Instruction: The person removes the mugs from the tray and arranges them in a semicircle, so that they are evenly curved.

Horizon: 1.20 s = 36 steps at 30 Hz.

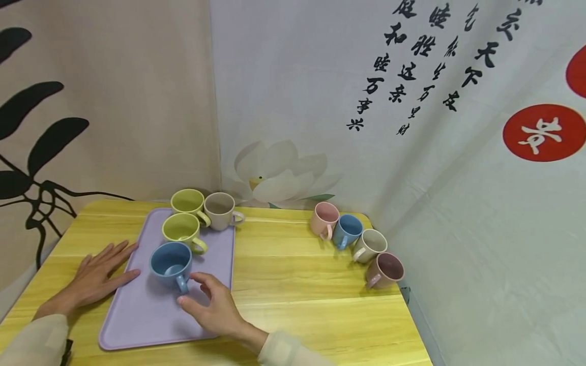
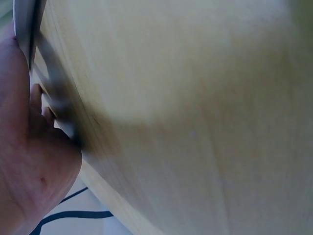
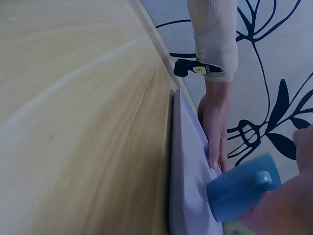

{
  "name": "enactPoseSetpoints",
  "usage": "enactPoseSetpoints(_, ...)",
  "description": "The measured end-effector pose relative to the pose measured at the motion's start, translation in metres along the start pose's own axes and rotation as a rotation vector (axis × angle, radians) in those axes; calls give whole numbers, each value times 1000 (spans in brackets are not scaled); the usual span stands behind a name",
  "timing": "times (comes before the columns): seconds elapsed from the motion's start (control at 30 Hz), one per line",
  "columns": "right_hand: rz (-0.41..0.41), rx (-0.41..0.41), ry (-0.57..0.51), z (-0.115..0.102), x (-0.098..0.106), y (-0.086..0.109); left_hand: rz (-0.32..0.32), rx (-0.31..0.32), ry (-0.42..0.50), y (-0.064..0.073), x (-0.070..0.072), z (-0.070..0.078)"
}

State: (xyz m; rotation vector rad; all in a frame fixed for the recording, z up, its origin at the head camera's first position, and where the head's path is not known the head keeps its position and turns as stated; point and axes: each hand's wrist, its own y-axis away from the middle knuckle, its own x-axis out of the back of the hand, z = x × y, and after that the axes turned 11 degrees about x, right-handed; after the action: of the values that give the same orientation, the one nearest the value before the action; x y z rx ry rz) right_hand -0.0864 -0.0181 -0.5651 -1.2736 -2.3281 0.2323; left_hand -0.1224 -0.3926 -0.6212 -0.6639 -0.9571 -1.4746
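A blue cup [image 1: 171, 265] stands upright on the lilac tray [image 1: 155, 320], its handle turned toward my right hand [image 1: 217, 307]. Thumb and index finger of that hand are apart, one on either side of the handle. In the right wrist view the same blue cup [image 3: 244, 188] sits close to the fingers. My left hand [image 1: 96, 274] lies with fingers spread at the tray's left edge, thumb over the rim. Behind the blue cup are two green cups, one nearer [image 1: 181, 227] and one farther [image 1: 186, 201], with a grey cup [image 1: 220, 211] beside them.
At the table's right side a row holds a pink cup [image 1: 324, 220], another blue cup [image 1: 347, 231], a beige cup [image 1: 370, 245] and a mauve cup [image 1: 384, 270]. A printed cloth [image 1: 284, 101] hangs behind the wooden table [image 1: 284, 274].
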Motion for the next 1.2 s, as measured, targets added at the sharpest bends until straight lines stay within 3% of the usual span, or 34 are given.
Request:
enactPoseSetpoints(0.23, 11, -77, -70, 2, -16, -3, -3, 1, 10, -1, -1, -1)
enactPoseSetpoints(0.4, 28, -92, -208, 3, -19, -6, 5, -2, 7, -1, -2, -1)
enactPoseSetpoints(0.57, 80, -178, -295, 3, -23, -10, 9, -6, 10, 0, -1, -1)
enactPoseSetpoints(1.03, 224, -248, -165, 5, -26, -20, 11, -13, 21, 0, 0, 1)
enactPoseSetpoints(1.2, 271, -284, -166, 2, -28, -20, 11, -15, 27, 0, -1, -1)
